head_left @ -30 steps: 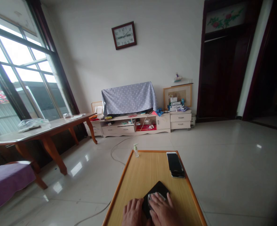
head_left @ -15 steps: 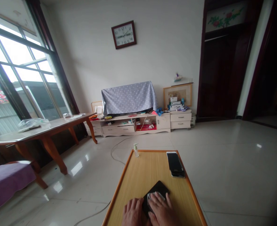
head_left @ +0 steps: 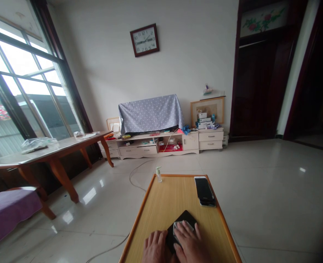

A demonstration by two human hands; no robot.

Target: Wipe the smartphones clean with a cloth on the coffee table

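Head view, and we're looking down at a wooden counter [head_left: 172,197] with both of our hands at its near edge.

Containers first: there's just one small pump bottle [head_left: 158,174] standing upright at the far left corner. It's clear with a little liquid in the bottom, but it's too small to say more. At the far right corner is a phone stack [head_left: 204,191], dark screen up, lying along the edge. Across the room there's a low TV stand [head_left: 150,144] with open shelves full of small stuff we can't make out.

Compared with a second ago, the white cloth [head_left: 180,226] and our right hand [head_left: 190,245] have slid a bit up and to the right across the black device [head_left: 187,217]. Our left hand [head_left: 155,247] has hardly budged. The bottle and phone stack sit exactly where they were.

As for the hands, the left lies flat, palm down on the counter. Its fingers are stretched out and pointing away from us, just touching the left edge of the black device and gripping nothing. The right is flat too, with its fingers spread over the cloth, pressing it onto the device rather than clenching it. The device lies at an angle on the counter right in front of us, half covered by the cloth and our right fingers, well apart from the phone stack.
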